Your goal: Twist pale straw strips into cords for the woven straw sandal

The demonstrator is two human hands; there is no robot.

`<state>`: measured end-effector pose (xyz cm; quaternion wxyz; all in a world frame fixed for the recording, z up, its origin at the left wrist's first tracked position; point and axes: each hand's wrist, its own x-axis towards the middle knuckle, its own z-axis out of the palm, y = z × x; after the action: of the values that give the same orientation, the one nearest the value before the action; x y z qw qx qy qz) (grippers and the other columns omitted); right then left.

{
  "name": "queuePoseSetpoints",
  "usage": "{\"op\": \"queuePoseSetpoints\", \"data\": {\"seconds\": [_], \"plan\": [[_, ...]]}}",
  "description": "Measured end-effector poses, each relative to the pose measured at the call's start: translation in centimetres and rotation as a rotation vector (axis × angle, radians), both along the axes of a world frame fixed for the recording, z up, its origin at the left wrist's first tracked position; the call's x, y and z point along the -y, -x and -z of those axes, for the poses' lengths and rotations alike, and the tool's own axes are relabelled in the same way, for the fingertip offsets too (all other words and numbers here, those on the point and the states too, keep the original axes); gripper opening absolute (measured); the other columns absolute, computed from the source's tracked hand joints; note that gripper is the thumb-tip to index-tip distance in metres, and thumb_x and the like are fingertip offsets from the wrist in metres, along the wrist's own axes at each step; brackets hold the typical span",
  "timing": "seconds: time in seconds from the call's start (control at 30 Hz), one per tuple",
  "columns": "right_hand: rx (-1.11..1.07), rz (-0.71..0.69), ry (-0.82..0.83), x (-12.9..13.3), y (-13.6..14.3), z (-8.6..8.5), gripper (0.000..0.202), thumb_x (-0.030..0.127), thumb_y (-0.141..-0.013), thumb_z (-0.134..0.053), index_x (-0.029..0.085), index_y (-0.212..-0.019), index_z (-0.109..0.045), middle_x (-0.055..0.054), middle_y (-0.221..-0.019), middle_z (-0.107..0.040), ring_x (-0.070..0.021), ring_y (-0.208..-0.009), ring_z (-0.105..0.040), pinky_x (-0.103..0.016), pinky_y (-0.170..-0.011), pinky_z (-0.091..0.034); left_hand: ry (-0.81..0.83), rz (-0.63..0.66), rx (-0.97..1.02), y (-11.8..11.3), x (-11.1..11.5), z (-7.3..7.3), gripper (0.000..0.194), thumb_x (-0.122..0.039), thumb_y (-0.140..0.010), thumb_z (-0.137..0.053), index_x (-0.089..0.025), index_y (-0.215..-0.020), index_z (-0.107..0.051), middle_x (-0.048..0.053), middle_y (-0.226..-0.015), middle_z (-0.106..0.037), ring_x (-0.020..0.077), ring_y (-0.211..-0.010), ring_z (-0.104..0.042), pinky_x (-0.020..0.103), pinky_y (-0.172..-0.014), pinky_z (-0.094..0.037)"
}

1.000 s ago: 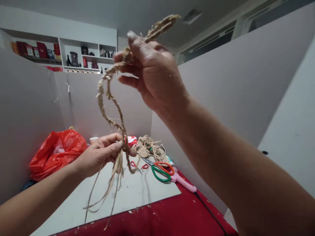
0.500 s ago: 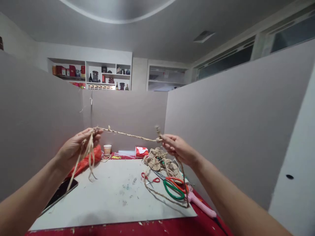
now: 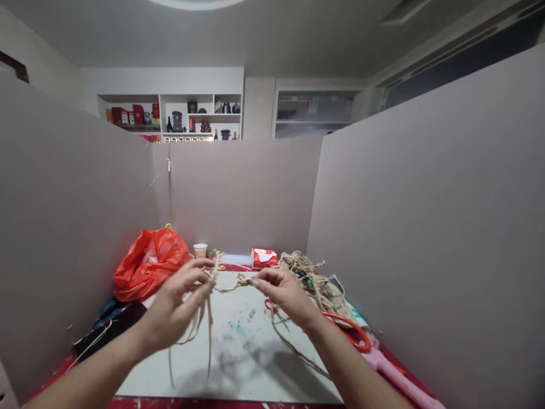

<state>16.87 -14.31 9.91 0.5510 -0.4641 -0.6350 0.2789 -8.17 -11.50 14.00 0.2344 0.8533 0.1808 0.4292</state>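
Observation:
Above the white board (image 3: 238, 341), my left hand (image 3: 181, 298) is closed on a tan twisted cord (image 3: 230, 288), with loose strands (image 3: 209, 335) hanging below the fingers. My right hand (image 3: 283, 289) pinches the same cord by a knotted part. A short, slack length spans the small gap between the hands. More brown cord (image 3: 293, 347) runs over the board beneath my right forearm. Small red-handled scissors (image 3: 271, 307) lie partly behind my right hand.
A heap of tan cord (image 3: 315, 278), orange-handled scissors (image 3: 361, 339) and a pink tool (image 3: 392, 369) lie at the right. At the left are an orange bag (image 3: 149, 264) and a black device (image 3: 114, 332). A paper cup (image 3: 200, 250) and red packet (image 3: 264, 258) stand behind.
My hands have come down and closer together, and the cord between them has gone from taut to slack. The camera view has shifted, showing more of the orange bag.

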Motion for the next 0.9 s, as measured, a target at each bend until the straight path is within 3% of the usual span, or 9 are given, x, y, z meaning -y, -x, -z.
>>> {"op": "queuePoseSetpoints", "data": {"seconds": [0.07,0.17,0.4,0.63,0.8,0.9], "plan": [[0.074,0.01,-0.041,-0.2,1.5,0.8,0.02,0.032,-0.078,-0.062,0.016,-0.068,-0.059,0.003,-0.059,-0.049,-0.009,-0.054,-0.041,-0.022,-0.051,-0.032,-0.124,0.023,-0.077,-1.6,0.1,1.2,0.015,-0.019,-0.089,-0.045,-0.017,-0.08,-0.057,0.01,-0.106,-0.059,0.0194,-0.118,-0.046,0.031,-0.095,-0.04],[0.182,0.049,-0.108,-0.4,3.1,2.4,0.012,0.022,-0.08,-0.058,0.016,-0.069,-0.061,0.002,-0.061,-0.054,-0.0107,-0.057,-0.046,-0.023,-0.054,-0.035,-0.162,0.032,-0.16,-3.5,-0.8,3.1,0.016,-0.018,-0.089,-0.043,-0.017,-0.077,-0.053,0.008,-0.1,-0.059,0.017,-0.101,-0.053,0.029,-0.085,-0.043],[0.406,0.13,-0.305,-1.4,3.0,6.6,0.011,0.015,-0.084,-0.054,0.018,-0.079,-0.063,-0.002,-0.073,-0.064,-0.014,-0.066,-0.056,-0.025,-0.064,-0.04,0.0,0.039,-0.229,-5.0,-3.4,7.3,0.021,-0.021,-0.09,-0.041,-0.017,-0.072,-0.051,0.005,-0.079,-0.058,0.0144,-0.075,-0.053,0.026,-0.07,-0.041],[0.631,0.145,-0.459,-1.9,2.5,8.0,0.014,0.018,-0.09,-0.047,0.018,-0.087,-0.061,-0.005,-0.075,-0.065,-0.0156,-0.069,-0.059,-0.026,-0.065,-0.042,0.091,-0.093,-0.062,-5.4,-4.7,9.7,0.02,-0.026,-0.088,-0.044,-0.017,-0.073,-0.054,0.004,-0.077,-0.057,0.0158,-0.076,-0.053,0.027,-0.073,-0.04],[0.727,0.176,-0.535,-1.5,2.6,8.0,0.017,0.016,-0.091,-0.045,0.017,-0.082,-0.06,-0.004,-0.068,-0.063,-0.015,-0.062,-0.057,-0.026,-0.06,-0.04,0.382,-0.251,0.177,-3.7,-10.2,10.6,0.021,-0.034,-0.077,-0.058,-0.016,-0.069,-0.059,0.0,-0.067,-0.056,0.0143,-0.067,-0.049,0.025,-0.066,-0.038],[0.735,0.214,-0.563,-1.2,2.0,7.3,0.017,0.017,-0.091,-0.044,0.017,-0.083,-0.06,-0.004,-0.067,-0.062,-0.0146,-0.06,-0.056,-0.026,-0.059,-0.039,0.456,-0.329,0.27,-2.1,-13.6,10.8,0.025,-0.038,-0.072,-0.061,-0.015,-0.064,-0.056,-0.003,-0.059,-0.051,0.0115,-0.06,-0.045,0.022,-0.059,-0.035]]}}
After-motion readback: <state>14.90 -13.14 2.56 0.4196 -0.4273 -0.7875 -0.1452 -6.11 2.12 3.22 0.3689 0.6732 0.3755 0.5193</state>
